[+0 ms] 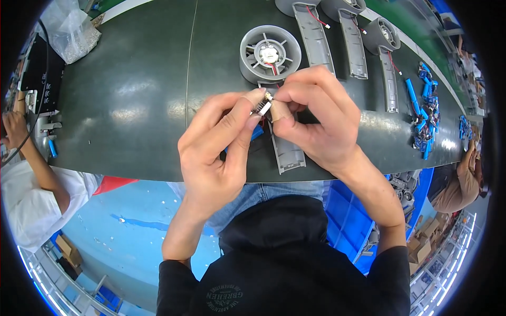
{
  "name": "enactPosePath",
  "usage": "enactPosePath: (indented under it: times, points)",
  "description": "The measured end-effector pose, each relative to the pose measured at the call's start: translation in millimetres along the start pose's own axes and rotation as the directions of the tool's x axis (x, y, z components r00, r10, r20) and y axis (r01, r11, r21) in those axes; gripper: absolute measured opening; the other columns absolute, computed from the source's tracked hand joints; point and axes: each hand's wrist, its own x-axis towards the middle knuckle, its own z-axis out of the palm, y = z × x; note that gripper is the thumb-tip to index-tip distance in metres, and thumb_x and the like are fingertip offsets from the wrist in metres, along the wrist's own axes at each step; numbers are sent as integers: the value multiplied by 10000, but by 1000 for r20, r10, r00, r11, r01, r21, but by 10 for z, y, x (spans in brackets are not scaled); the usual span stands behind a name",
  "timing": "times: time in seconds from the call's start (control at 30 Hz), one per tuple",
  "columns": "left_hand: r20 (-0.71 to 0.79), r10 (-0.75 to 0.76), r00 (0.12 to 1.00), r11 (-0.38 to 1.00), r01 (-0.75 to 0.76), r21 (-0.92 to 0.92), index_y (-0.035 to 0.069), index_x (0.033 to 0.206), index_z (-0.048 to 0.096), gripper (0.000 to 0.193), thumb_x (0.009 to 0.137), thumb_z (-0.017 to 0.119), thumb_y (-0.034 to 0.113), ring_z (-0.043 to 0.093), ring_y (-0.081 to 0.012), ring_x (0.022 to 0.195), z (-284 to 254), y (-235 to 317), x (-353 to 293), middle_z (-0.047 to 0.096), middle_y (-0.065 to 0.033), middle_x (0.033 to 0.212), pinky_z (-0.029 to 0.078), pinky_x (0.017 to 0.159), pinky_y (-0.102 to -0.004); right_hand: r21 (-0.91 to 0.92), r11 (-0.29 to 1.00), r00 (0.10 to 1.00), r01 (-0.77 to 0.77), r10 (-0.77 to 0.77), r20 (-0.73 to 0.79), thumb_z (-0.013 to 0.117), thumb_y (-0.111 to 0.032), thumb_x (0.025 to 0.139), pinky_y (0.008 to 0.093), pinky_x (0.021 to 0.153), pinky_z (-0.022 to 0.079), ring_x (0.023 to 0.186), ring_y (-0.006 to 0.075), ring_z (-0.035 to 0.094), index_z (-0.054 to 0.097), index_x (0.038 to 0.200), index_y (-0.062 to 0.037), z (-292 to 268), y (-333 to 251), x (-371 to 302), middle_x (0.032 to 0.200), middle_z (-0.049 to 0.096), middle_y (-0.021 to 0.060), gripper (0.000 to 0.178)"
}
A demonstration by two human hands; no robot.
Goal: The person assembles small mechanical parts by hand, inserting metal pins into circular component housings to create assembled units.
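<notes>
My left hand point(219, 139) is closed in a pinch on a small circuit board point(262, 107) with a white part along one edge. Fingertips of my right hand point(319, 113) meet it from the other side, pinching a tiny pale plug point(269, 97) against the board. Beige coverings wrap some of my fingertips. Below the board a blue cylindrical battery point(256, 131) shows, partly hidden by my left hand. Just beyond my hands sits a grey round fan housing point(270, 50). Its open handle shell point(289, 154) runs toward me beneath my hands, its middle hidden.
Several more grey fan housings point(380, 35) with handle shells and red wires lie at the back right. A pile of blue batteries with boards point(428, 113) is on the right. At left are a plastic bag point(74, 31), a black box point(39, 73) and a co-worker's arm point(39, 155). Blue bins point(342, 216) stand below the table's edge.
</notes>
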Motion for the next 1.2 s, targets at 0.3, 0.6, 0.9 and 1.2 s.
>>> enactPosePath:
  times: [0.3,0.6,0.9,1.2]
  points:
    - [16,35,999,999,-35,-18,-73,1137,667,287,871,599,-157,638,-174,845,5,-12,16,653,-136,1048,514,748,-249,7,1000,1000,-3,3,-6,735,79,713,229,539,492,648,96,580,648,882,22,6,-12,-2,901,619,80,199]
    - [52,31,998,996,-27,-80,-81,1152,656,258,914,569,-128,647,-193,925,-6,-9,9,656,-152,1081,523,802,-269,5,1000,1000,22,-22,20,738,74,725,236,554,504,664,120,592,646,899,39,-37,-8,-18,904,620,99,199]
    - [51,39,998,996,-35,-80,-71,1152,662,292,882,585,-147,650,-195,907,-8,-1,2,654,-153,1074,524,778,-260,-6,1000,999,27,-27,44,757,65,737,238,562,510,683,122,604,649,905,36,-84,-39,-11,904,621,94,202]
    - [-28,-118,993,961,121,248,19,1315,382,629,790,728,9,557,-150,871,124,159,6,592,-110,991,458,788,-276,-233,960,980,-155,121,-156,744,-100,816,257,636,479,720,136,600,695,966,-33,-681,248,488,910,676,66,171]
